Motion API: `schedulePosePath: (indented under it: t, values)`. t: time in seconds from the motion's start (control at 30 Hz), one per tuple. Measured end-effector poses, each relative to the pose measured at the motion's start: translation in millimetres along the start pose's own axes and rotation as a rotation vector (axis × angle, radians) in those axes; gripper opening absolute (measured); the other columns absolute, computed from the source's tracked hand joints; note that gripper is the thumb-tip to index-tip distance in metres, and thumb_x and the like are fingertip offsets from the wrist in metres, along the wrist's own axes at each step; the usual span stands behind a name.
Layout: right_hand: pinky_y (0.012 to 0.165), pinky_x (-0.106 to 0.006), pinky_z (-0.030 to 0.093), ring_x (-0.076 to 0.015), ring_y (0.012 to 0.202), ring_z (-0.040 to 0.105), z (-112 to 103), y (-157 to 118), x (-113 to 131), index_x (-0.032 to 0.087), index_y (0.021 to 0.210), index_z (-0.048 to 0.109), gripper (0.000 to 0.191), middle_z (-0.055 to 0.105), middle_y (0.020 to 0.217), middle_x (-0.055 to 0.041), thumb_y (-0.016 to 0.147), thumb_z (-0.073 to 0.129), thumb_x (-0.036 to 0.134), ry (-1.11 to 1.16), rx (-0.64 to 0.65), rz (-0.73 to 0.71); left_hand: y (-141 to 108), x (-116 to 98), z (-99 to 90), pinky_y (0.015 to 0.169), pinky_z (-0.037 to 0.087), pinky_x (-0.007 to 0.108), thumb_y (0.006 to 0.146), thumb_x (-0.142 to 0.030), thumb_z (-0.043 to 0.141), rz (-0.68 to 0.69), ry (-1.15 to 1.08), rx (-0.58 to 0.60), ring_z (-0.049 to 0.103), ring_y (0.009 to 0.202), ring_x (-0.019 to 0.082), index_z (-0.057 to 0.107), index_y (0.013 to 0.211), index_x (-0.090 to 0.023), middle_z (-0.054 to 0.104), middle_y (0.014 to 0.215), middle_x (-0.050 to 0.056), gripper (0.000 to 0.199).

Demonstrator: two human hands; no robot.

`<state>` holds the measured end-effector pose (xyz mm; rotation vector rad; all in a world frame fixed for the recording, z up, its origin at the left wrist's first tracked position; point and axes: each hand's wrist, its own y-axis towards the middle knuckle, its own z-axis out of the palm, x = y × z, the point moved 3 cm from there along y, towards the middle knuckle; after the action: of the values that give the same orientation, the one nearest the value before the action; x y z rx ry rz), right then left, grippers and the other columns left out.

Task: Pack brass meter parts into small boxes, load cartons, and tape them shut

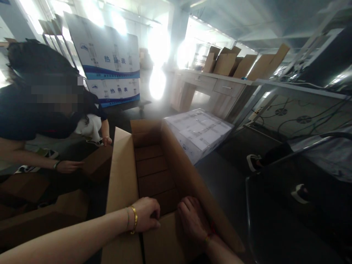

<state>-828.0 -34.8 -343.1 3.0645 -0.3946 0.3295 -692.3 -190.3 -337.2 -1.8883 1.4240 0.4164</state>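
Note:
A long open cardboard carton (122, 172) stands in front of me, its side flaps raised. Several smaller brown boxes (155, 179) lie in a row inside it. At the near end, a brown box (165, 242) sits between my hands. My left hand (147, 214), with a gold bracelet at the wrist, has its fingers curled at this box's upper left edge. My right hand (192, 218) rests on the right part of the same box, fingers bent over its far edge, beside the carton's right wall.
A person (49, 121) on the left holds a brown box (99, 161). Open cartons (44, 216) lie lower left. White boxes (198, 128) stand beyond the carton, with stacked white cartons (110, 58) behind. At right are a metal-framed chair (249, 212) and another person's shoes (253, 162).

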Motion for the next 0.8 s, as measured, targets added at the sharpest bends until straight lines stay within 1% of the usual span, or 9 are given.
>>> schedulePosePath:
  t: [0.13,0.3,0.4,0.47,0.57,0.63,0.7,0.73,0.8]
  values:
    - [0.083,-0.035,0.032,-0.021,0.096,0.044,3,1,0,0.019,0.084,0.053,0.017,0.055,0.1,-0.0041,0.09,0.039,0.01,-0.006,-0.021,0.013,3,0,0.0,0.085,0.047,0.03,0.063,-0.031,0.071,-0.062,-0.041,0.015,0.063,0.095,0.022,0.07,0.074,-0.022,0.069,0.102,0.003,0.014]
    - [0.083,-0.034,0.03,-0.0192,0.091,0.045,3,1,0,0.018,0.084,0.051,0.018,0.056,0.092,-0.0034,0.091,0.035,0.012,0.043,-0.016,-0.022,2,3,6.0,0.068,0.048,0.027,0.067,-0.032,0.065,-0.17,-0.088,0.061,0.066,0.08,0.02,0.073,0.08,-0.02,0.072,0.081,0.003,0.019]
    - [0.079,-0.034,0.029,-0.0192,0.086,0.044,4,-1,-2,0.017,0.079,0.05,0.02,0.056,0.087,-0.0038,0.091,0.035,0.012,0.04,-0.07,-0.022,0,4,12.8,0.062,0.046,0.021,0.067,-0.036,0.065,-0.161,-0.128,0.117,0.066,0.079,0.016,0.072,0.085,-0.022,0.072,0.083,-0.001,0.024]
    - [0.079,-0.034,0.028,-0.0196,0.085,0.044,5,0,0,0.018,0.077,0.051,0.02,0.056,0.085,-0.004,0.09,0.037,0.013,0.03,-0.076,-0.018,0,3,16.1,0.063,0.046,0.021,0.066,-0.033,0.066,-0.167,-0.102,0.12,0.066,0.079,0.016,0.072,0.084,-0.023,0.072,0.085,-0.001,0.022]
    - [0.083,-0.034,0.028,-0.0203,0.088,0.046,6,3,3,0.018,0.082,0.053,0.017,0.058,0.088,-0.0039,0.091,0.038,0.015,0.034,-0.004,0.028,2,2,18.4,0.069,0.047,0.027,0.062,-0.024,0.067,-0.216,-0.015,0.095,0.065,0.084,0.021,0.069,0.079,-0.022,0.072,0.088,0.003,0.017]
    - [0.086,-0.035,0.029,-0.0213,0.094,0.048,7,5,4,0.019,0.098,0.055,0.017,0.06,0.096,-0.0043,0.091,0.04,0.015,0.051,0.047,0.08,3,1,19.1,0.068,0.048,0.03,0.061,-0.023,0.069,-0.253,0.031,0.088,0.065,0.086,0.025,0.067,0.088,-0.021,0.071,0.09,0.005,0.027]
    - [0.089,-0.037,0.028,-0.0223,0.098,0.049,12,7,4,0.022,0.107,0.056,0.023,0.061,0.1,-0.0037,0.092,0.04,0.016,0.045,0.108,0.102,4,1,19.9,0.067,0.049,0.03,0.061,-0.024,0.07,-0.26,0.06,0.093,0.066,0.086,0.025,0.062,0.105,-0.023,0.071,0.093,0.005,0.044]
    - [0.09,-0.039,0.027,-0.0226,0.099,0.05,15,7,3,0.023,0.107,0.057,0.024,0.062,0.1,-0.0031,0.093,0.038,0.017,0.029,0.134,0.095,4,0,20.6,0.069,0.05,0.03,0.062,-0.023,0.069,-0.248,0.072,0.1,0.066,0.088,0.025,0.059,0.113,-0.024,0.071,0.096,0.004,0.052]
    - [0.09,-0.04,0.028,-0.0221,0.097,0.051,22,7,2,0.023,0.098,0.059,0.026,0.063,0.097,-0.0023,0.095,0.033,0.02,-0.008,0.166,0.079,3,-1,23.2,0.075,0.051,0.033,0.067,-0.022,0.065,-0.209,0.102,0.126,0.066,0.094,0.025,0.058,0.118,-0.027,0.071,0.1,0.005,0.052]
